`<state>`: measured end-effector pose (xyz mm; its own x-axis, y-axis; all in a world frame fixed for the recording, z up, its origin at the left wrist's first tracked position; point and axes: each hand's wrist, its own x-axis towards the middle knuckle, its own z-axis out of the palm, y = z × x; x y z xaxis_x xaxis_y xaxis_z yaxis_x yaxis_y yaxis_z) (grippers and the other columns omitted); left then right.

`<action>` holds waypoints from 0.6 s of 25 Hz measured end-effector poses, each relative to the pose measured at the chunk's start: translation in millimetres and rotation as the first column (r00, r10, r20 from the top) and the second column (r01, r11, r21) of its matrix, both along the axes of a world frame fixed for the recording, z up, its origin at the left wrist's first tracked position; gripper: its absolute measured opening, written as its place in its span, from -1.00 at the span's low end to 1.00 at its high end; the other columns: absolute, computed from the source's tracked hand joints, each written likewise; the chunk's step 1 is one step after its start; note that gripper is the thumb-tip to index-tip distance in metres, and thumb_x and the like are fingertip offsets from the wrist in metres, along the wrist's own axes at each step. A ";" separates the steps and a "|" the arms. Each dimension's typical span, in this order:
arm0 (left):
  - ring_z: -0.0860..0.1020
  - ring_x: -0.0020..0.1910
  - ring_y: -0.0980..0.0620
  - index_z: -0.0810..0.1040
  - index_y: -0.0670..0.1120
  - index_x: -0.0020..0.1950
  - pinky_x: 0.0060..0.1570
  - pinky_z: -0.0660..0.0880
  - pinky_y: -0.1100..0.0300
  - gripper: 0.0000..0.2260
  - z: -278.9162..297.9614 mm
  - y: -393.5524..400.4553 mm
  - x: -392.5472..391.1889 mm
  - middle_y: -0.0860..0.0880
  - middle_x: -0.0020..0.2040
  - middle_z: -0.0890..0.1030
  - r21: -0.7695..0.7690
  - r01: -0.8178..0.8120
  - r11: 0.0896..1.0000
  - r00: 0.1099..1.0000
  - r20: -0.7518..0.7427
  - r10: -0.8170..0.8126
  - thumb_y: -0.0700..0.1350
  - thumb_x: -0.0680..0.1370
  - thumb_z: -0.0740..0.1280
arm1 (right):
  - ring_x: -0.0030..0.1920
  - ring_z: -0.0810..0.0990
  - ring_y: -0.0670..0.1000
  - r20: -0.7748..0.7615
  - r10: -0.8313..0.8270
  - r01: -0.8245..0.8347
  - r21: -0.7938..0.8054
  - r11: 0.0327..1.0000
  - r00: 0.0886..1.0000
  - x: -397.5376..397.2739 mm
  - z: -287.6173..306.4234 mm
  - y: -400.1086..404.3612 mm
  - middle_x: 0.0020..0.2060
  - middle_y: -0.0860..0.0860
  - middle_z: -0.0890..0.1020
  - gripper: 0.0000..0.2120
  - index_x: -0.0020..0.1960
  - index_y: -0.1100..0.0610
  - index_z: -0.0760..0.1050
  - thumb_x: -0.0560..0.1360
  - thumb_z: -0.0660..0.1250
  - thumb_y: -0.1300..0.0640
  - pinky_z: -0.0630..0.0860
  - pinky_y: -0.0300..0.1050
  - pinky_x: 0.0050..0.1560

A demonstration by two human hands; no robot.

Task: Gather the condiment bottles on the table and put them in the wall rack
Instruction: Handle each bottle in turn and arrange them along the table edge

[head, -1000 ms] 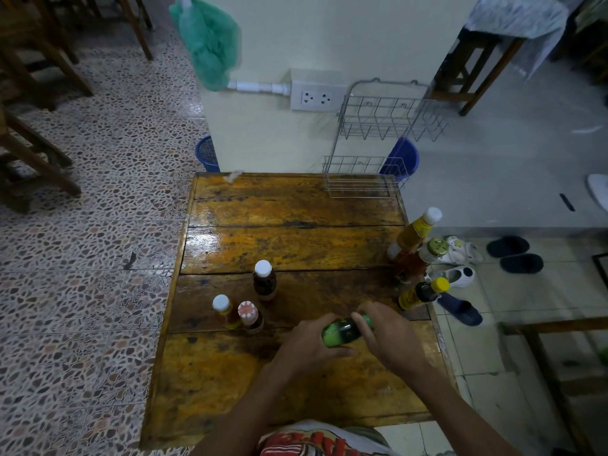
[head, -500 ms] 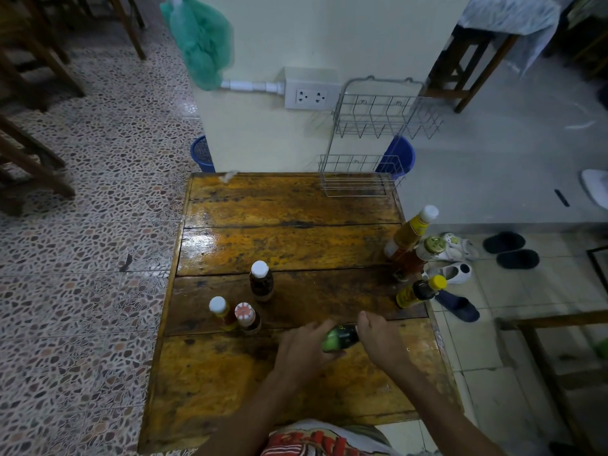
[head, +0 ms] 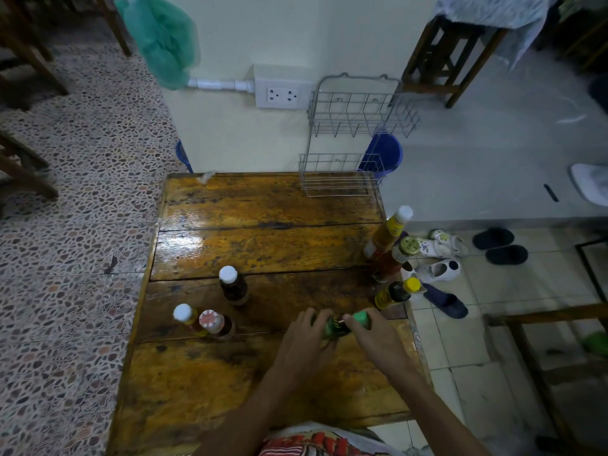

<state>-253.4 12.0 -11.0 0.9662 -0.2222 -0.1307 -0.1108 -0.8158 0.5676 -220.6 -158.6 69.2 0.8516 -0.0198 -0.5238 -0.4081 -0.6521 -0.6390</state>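
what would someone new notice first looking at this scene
Both hands, left and right, grip a green-capped dark bottle over the worn wooden table's near half. Six more capped bottles stand on it, three at its right edge, and the empty wire wall rack hangs beyond.

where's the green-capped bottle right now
The green-capped bottle is at the table's near right, held between the left hand and right hand, just below the yellow-capped bottle.

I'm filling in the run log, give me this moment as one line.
stage: gathering | left hand: holds green bottle | right hand: on its green cap | wall rack: no bottles | six other bottles on table
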 end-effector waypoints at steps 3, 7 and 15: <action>0.43 0.31 -0.04 0.34 0.05 0.53 0.21 0.43 0.03 -0.51 -6.2 -30.8 13.6 0.00 0.36 0.40 -0.072 -0.047 0.996 0.994 -0.097 0.040 0.12 0.63 0.30 | -0.19 0.57 -0.14 0.107 0.169 -0.151 -0.153 0.977 0.980 -0.8 4.1 -14.1 -0.12 -0.07 0.60 -0.75 0.14 -0.02 0.44 0.57 0.34 -0.13 0.51 -0.18 -0.26; 0.51 0.25 -0.02 0.44 0.01 0.49 0.16 0.51 0.04 -0.53 -8.0 -67.1 37.9 0.01 0.30 0.47 -0.218 -0.162 0.962 0.977 -0.172 0.125 -0.01 0.59 0.43 | 0.11 0.61 -0.03 0.187 0.304 -0.238 -0.307 0.922 0.934 -0.4 -7.8 -33.0 0.24 -0.04 0.59 -0.45 0.51 -0.07 0.21 0.59 0.32 -0.08 0.54 -0.20 -0.06; 0.56 0.21 -0.03 0.54 -0.05 0.42 0.12 0.54 0.04 -0.53 -13.4 -104.7 81.5 -0.04 0.25 0.53 -0.280 -0.319 0.905 0.929 -0.279 0.241 -0.09 0.53 0.52 | 0.10 0.54 0.00 0.185 0.589 -0.460 -0.459 0.760 0.787 20.3 -24.5 -78.6 0.34 0.00 0.49 -0.19 0.59 -0.17 -0.32 0.60 0.20 -0.05 0.47 -0.15 -0.17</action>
